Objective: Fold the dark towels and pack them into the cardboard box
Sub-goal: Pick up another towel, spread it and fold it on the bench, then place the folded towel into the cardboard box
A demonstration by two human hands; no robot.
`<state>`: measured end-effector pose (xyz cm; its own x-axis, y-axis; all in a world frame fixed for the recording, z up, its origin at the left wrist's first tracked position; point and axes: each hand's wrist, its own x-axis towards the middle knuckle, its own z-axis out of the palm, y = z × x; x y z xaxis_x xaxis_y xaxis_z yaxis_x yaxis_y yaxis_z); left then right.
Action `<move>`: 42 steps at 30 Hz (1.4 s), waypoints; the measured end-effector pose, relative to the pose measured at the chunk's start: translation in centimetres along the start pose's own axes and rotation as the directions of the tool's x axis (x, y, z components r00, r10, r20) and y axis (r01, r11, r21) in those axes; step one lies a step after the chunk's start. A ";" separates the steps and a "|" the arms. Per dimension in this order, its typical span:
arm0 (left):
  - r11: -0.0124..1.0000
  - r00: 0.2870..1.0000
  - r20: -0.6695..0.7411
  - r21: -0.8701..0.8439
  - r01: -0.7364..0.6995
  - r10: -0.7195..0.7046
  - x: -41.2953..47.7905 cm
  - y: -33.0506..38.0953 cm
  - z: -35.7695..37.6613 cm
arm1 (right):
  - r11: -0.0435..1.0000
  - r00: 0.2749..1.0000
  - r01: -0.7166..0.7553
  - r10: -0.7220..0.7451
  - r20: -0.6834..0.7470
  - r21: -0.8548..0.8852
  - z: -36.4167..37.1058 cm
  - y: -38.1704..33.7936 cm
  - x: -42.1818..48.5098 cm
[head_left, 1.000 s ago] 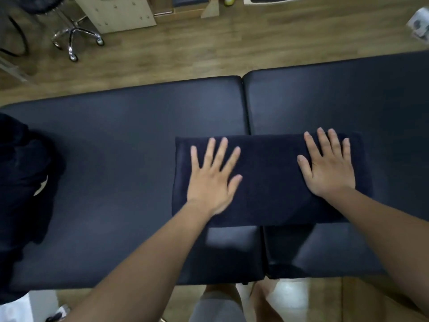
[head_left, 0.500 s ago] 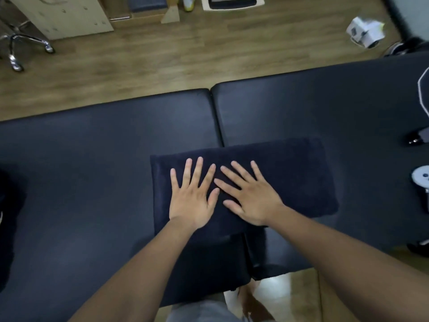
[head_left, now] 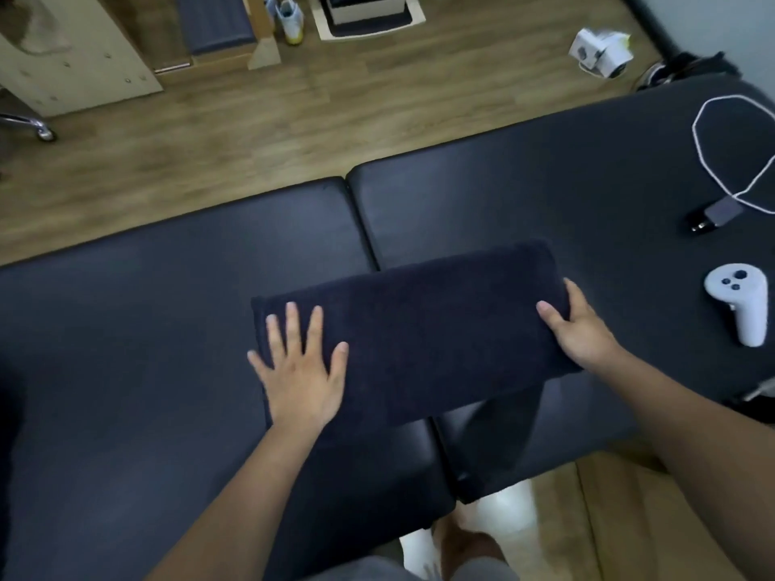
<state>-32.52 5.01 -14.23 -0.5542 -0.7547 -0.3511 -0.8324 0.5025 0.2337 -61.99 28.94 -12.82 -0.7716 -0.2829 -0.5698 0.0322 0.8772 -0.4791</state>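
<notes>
Padded black table (head_left: 126, 350) bears a folded towel (head_left: 419, 329), controller (head_left: 740, 306) and white cable (head_left: 696, 138).

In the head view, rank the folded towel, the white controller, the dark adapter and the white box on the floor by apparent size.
Largest: folded towel.
Next: white controller and white box, about alike; the box sits farther away, so unranked.
Smallest: dark adapter.

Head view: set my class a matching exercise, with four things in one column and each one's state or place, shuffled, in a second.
1 left hand
2 right hand
3 towel
4 controller

A white, lies on the bench, right side
B grips one end of the towel
C dark, folded, across the bench's seam
D fingers spread, flat on the towel

Pairs: 1-D, 2-B, 3-C, 4-A
</notes>
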 end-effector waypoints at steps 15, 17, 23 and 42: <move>0.352 0.769 0.606 -0.688 0.635 -0.204 -1.5 -3.9 -4.1 | 0.911 0.956 -0.248 0.177 0.232 0.329 -1.0 2.4 -2.6; 0.360 0.720 0.666 -0.634 0.684 -0.195 -1.3 -3.8 -5.1 | 0.912 0.943 -0.266 0.180 0.280 0.313 -1.5 2.8 -3.9; 0.430 0.763 0.634 -0.657 0.619 -0.130 -0.7 -1.2 -5.3 | 0.807 0.929 -0.344 0.221 0.296 0.479 -1.9 6.5 -9.9; 0.836 0.706 0.685 -0.485 0.257 0.180 -14.5 18.8 1.7 | 0.080 0.736 -0.377 0.630 0.246 0.923 0.0 31.9 -31.2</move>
<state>-40.17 26.11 -6.26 -0.5411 -0.1530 -0.8269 -0.8384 0.0212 0.5447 -36.92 65.80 -10.32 -0.3918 0.2492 -0.8856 0.8795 -0.1811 -0.4401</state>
